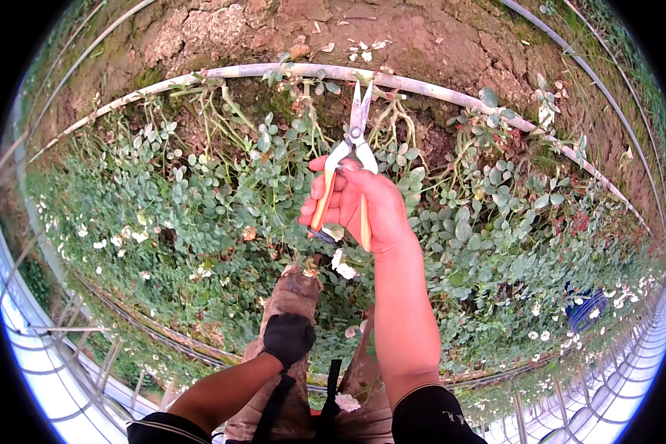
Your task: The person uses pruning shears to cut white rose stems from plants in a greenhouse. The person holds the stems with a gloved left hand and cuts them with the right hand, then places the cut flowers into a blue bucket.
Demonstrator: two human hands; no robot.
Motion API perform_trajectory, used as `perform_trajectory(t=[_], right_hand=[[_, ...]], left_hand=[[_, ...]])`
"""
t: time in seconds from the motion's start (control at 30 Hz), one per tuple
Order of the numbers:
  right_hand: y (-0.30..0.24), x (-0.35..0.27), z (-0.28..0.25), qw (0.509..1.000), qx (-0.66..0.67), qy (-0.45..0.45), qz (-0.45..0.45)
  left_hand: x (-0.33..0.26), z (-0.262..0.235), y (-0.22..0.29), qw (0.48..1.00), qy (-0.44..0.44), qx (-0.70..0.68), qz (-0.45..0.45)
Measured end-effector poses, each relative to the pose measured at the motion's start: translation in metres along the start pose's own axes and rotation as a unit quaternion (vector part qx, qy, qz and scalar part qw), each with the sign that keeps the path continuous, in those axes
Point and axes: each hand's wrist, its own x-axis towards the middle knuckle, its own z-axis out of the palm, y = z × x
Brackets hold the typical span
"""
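Note:
My bare right hand is wrapped round a pair of pruning shears with white metal arms and orange-yellow handles. The blades point away from me, slightly apart at the tips, in front of a pale pipe and above the rose stems; no stem shows plainly between them. In a black glove, my left hand is closed in a fist on my left leg, with nothing seen sticking out of it. Rose bushes with green leaves spread below the shears. A white rose hangs just under my right wrist.
The pale pipe runs across the bed's far edge, with cracked brown soil and fallen petals behind it. Bare cut rose stems stand near it. A blue object lies among flowers at the right. Greenhouse framing shows at lower left.

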Motion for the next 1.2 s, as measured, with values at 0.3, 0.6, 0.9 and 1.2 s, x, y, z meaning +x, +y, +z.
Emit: perform_trajectory(t=[0.3,0.6,0.9,1.2], right_hand=[[-0.011,0.018,0.014,0.998,-0.013,0.061,-0.018],[0.003,-0.002,-0.003,0.943,-0.288,0.164,0.035],[-0.005,0.007,0.017,0.450,-0.822,0.336,-0.089],[-0.004,-0.003,0.026,0.402,-0.826,0.375,-0.127]], left_hand=[[0.003,-0.001,0.001,0.999,-0.049,0.012,-0.011],[-0.003,0.003,0.003,1.000,0.002,0.009,-0.009],[-0.002,0.007,0.000,1.000,0.011,0.008,0.006],[-0.006,0.007,-0.004,1.000,0.007,0.000,0.000]])
